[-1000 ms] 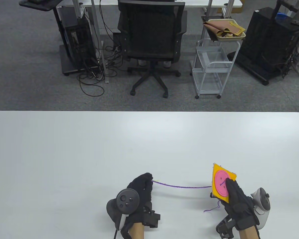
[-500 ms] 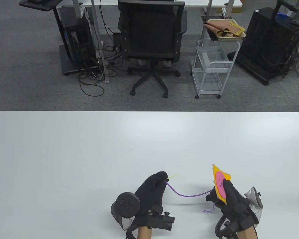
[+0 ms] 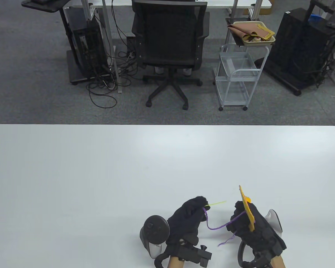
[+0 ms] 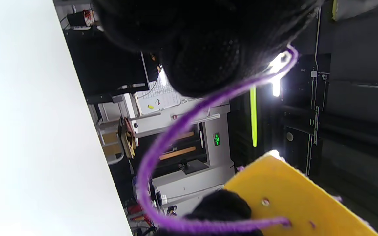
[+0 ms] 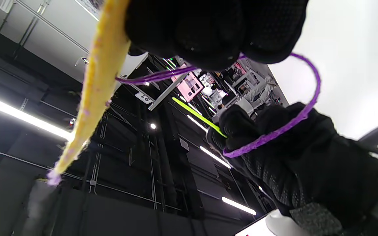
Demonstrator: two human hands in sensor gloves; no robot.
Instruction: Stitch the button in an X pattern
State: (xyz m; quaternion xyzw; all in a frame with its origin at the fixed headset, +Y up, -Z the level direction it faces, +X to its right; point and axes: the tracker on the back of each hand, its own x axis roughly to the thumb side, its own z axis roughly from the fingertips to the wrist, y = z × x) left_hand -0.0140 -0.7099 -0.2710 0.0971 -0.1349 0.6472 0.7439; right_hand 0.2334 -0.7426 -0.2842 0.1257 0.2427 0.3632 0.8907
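My right hand [image 3: 247,223] grips a yellow felt square [image 3: 247,208] and holds it edge-on above the table; its pink button faces right and is hidden in the table view. The felt's back shows in the left wrist view [image 4: 294,200], with holes and purple yarn [image 4: 162,154] coming out of it. My left hand [image 3: 191,215] pinches a yellow-green needle [image 3: 216,203] whose tip points right toward the felt. The purple yarn [image 3: 215,224] hangs in a slack loop between the hands, and a loose tail [image 3: 226,241] trails below.
The white table [image 3: 100,173] stretches left and back from the hands. Beyond its far edge stand a black office chair [image 3: 169,42] and a white wire cart [image 3: 236,75] on the grey carpet.
My left hand has moved right toward the felt, so the taut yarn went slack into a loop. My right hand has turned the felt from face-on to edge-on.
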